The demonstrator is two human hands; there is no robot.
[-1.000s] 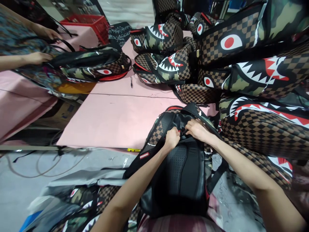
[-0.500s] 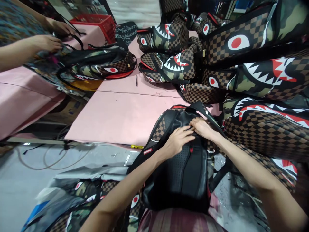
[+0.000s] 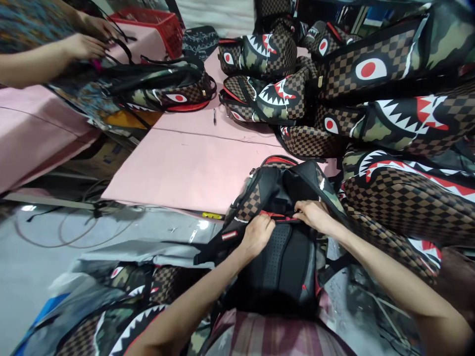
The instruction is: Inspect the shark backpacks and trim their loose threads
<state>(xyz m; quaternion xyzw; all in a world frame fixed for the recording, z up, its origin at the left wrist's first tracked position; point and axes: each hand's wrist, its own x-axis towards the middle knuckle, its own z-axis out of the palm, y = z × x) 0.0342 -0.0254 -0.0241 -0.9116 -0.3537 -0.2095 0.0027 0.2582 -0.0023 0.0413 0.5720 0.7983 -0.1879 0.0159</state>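
Observation:
A black backpack (image 3: 287,257) with checkered and camouflage sides leans from my lap against the pink table's edge, its padded back facing up. A pocket with red lining (image 3: 276,216) gapes a little across its upper part. My left hand (image 3: 259,232) is closed on the left end of that pocket's edge. At the right end, my right hand (image 3: 311,215) pinches the same edge, its fingertips partly hidden. The shoulder straps lie out to both sides.
Shark-print backpacks (image 3: 401,198) are piled along the right and back of the pink table (image 3: 178,168). Across it, another person's hands (image 3: 89,47) hold a backpack (image 3: 166,91). A red crate (image 3: 152,29) stands behind. More bags (image 3: 129,306) lie below left.
My hands have moved apart, the left one down and leftward. The pocket now shows its red lining. The view has shifted slightly, and the backpack's top has folded open more.

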